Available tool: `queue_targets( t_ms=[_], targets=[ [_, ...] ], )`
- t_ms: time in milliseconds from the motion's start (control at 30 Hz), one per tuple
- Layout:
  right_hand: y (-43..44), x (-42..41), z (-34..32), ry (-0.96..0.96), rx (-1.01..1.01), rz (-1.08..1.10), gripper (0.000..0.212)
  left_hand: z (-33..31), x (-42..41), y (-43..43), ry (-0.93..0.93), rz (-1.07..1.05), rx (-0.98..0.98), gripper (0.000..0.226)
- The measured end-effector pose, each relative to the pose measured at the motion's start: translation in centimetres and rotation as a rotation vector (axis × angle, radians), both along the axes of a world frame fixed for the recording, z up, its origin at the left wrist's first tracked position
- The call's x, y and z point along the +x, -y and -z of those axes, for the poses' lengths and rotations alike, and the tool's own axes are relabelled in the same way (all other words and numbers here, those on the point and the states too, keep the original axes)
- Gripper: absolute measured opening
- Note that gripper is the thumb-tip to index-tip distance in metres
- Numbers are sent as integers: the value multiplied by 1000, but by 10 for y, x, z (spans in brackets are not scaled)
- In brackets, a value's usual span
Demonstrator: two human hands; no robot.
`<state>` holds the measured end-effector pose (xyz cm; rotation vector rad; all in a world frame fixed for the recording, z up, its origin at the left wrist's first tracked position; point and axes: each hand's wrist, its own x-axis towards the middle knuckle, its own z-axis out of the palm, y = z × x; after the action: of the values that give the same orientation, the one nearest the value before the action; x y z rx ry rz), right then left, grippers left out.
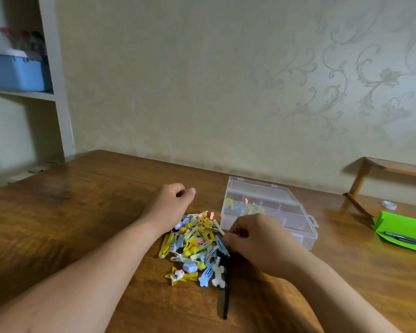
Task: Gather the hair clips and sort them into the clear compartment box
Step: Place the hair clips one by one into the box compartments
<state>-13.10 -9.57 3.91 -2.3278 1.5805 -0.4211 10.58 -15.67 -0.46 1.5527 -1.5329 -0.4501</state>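
A pile of small hair clips [192, 239] in yellow, blue, pink and white lies on the wooden table [82, 212]. A long black clip [226, 292] lies at the pile's near right edge. The clear compartment box [305, 239] stands just right of the pile with its lid tilted open at the back. A few clips [250, 209] lie in its far left compartments. My left hand [171, 203] rests behind the pile with its fingers curled in; I see nothing in it. At the pile's right edge my right hand [257, 239] pinches a blue clip with curled fingers.
A green folded case [401, 227] with pens lies at the right, with a small white cap [389, 205] behind it. A low wooden stand [370, 174] sits at the far right by the wall. A shelf with a blue bin [15, 70] is at the far left.
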Motion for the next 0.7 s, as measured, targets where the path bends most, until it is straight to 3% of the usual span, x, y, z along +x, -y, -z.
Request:
queue_targets(
  t_ms=[467, 700],
  targets=[
    [1, 23, 4, -84, 74, 121, 21, 1, -1, 4, -13, 8, 13, 46],
    [9, -6, -17, 338, -14, 198, 17, 4, 0, 8, -11, 13, -11, 49]
  ],
)
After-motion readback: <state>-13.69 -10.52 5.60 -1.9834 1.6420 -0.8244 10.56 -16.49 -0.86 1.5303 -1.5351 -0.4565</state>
